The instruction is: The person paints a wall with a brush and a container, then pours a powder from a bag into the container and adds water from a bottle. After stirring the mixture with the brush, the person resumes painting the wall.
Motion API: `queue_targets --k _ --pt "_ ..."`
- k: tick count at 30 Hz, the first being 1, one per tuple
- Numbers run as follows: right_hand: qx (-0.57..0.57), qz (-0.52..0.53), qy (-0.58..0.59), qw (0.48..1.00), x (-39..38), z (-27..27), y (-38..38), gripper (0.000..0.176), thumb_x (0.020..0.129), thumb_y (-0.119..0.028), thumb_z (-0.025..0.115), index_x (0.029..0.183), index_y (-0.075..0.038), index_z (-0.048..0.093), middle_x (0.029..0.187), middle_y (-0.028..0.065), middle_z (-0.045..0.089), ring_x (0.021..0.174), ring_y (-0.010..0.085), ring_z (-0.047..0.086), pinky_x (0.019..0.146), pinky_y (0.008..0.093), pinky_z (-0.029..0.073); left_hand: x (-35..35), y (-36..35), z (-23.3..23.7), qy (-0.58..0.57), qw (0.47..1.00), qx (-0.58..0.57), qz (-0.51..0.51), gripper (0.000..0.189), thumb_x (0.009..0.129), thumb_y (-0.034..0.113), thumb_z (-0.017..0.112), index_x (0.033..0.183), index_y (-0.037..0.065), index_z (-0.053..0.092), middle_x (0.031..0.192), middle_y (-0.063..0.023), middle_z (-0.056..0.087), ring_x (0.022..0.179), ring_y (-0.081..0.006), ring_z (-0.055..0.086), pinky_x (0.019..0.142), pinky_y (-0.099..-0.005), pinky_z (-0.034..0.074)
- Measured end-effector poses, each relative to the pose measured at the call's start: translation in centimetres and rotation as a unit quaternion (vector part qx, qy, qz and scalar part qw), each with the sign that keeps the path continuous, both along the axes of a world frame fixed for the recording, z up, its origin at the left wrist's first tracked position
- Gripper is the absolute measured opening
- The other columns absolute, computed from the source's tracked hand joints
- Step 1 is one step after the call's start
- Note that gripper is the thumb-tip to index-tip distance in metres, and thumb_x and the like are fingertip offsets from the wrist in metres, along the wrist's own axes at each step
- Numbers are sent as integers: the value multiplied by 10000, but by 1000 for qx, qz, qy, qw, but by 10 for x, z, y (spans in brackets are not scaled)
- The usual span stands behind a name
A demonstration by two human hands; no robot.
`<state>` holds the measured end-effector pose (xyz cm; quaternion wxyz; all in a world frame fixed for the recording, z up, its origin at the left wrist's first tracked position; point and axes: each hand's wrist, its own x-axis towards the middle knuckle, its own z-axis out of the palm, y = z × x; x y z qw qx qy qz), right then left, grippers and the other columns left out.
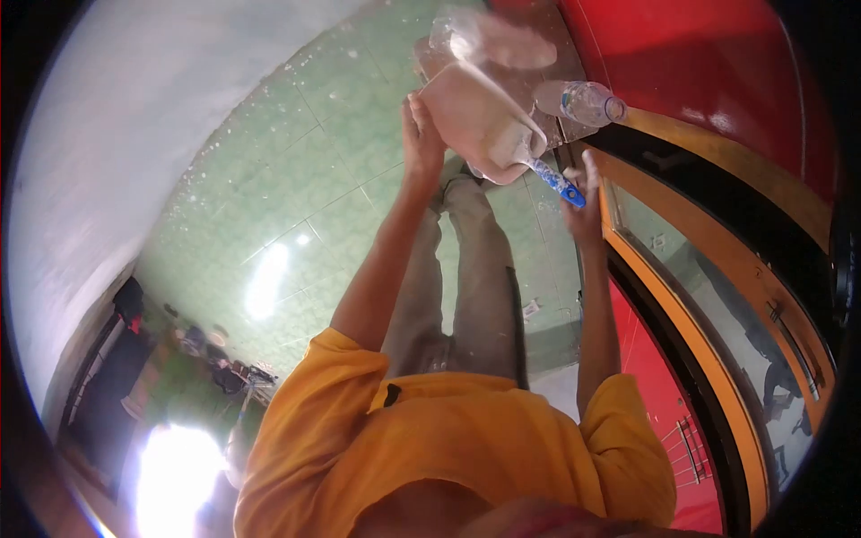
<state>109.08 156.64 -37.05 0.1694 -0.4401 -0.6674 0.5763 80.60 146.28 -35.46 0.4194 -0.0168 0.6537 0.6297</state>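
Note:
A shallow pinkish-beige container, smeared with pale material, is tilted in front of my body. My left hand grips its left side, fingers along the edge. At its lower right corner lies a tool with a speckled blue handle, its head whitish and partly lost against the container. My right hand is beside the handle's end, fingers stretched upward and apart; the handle overlaps the palm, and no finger wraps round it. Just right of the container, a clear plastic bottle lies on its side.
A blurred clear plastic item is behind the container, on a brownish surface. Green floor tiles with white specks stretch left. An orange-framed glass panel and a red surface stand right. Cluttered items sit lower left.

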Motion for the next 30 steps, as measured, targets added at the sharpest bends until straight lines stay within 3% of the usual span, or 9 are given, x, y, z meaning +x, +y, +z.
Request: queue_targets --k 4,5,9,13,16,20,24,28,30 --pt "66 43 -16 997 -48 84 -62 942 778 -10 719 1534 -40 159 1058 31 503 816 93 475 716 225 389 -11 -22 63 -37 999 2 -11 638 995 642 273 1387 141 326 1335 -111 473 1179 -264 546 888 -460 508" --pt "104 -12 17 994 -65 105 -72 692 836 -42 691 1439 -3 354 1027 43 536 803 124 490 716 274 406 -12 -29 78 -36 999 3 -13 650 990 650 273 1391 141 318 1349 -114 465 1191 -272 542 897 -465 505" --pt "217 -92 5 972 -106 177 -76 187 957 -93 559 1066 34 641 866 121 635 808 203 625 745 337 495 -19 -64 139 -3 999 -18 -29 697 981 660 294 1433 129 275 1348 -110 478 1165 -266 565 878 -431 531" --pt "346 37 55 936 -134 270 -67 130 938 -82 567 998 9 638 897 201 668 813 387 664 682 410 520 -30 -93 205 -12 997 55 -50 770 962 685 320 1470 110 246 1348 -153 461 1163 -275 553 892 -435 525" --pt "362 53 81 927 -156 310 -69 121 907 -75 627 998 2 644 865 187 670 781 367 669 663 403 521 -33 -99 237 20 994 103 -42 787 960 682 338 1483 99 253 1345 -168 467 1165 -276 548 913 -444 516" --pt "382 197 100 897 -166 348 -65 123 898 -100 663 968 0 650 856 186 668 757 364 663 646 385 521 -20 -124 284 38 991 129 -22 738 974 640 376 1465 92 319 1326 -144 508 1168 -247 556 931 -425 514" --pt "380 239 42 893 -162 378 -58 141 908 -157 654 917 -16 657 803 178 661 698 353 652 615 400 508 -8 -137 302 33 988 146 25 705 970 611 432 1439 88 376 1298 -124 536 1166 -227 561 928 -401 516" --pt "421 212 186 862 -179 388 -67 167 910 -172 650 874 -9 651 724 157 634 615 339 615 561 407 485 14 -142 311 45 989 140 34 716 958 604 473 1433 75 386 1284 -121 547 1166 -224 562 930 -401 513" --pt "457 269 156 833 -175 393 -60 175 909 -175 648 872 -4 649 716 156 637 620 337 618 566 402 488 23 -143 314 41 987 147 54 719 955 598 485 1434 71 384 1284 -124 547 1168 -230 562 936 -409 509"
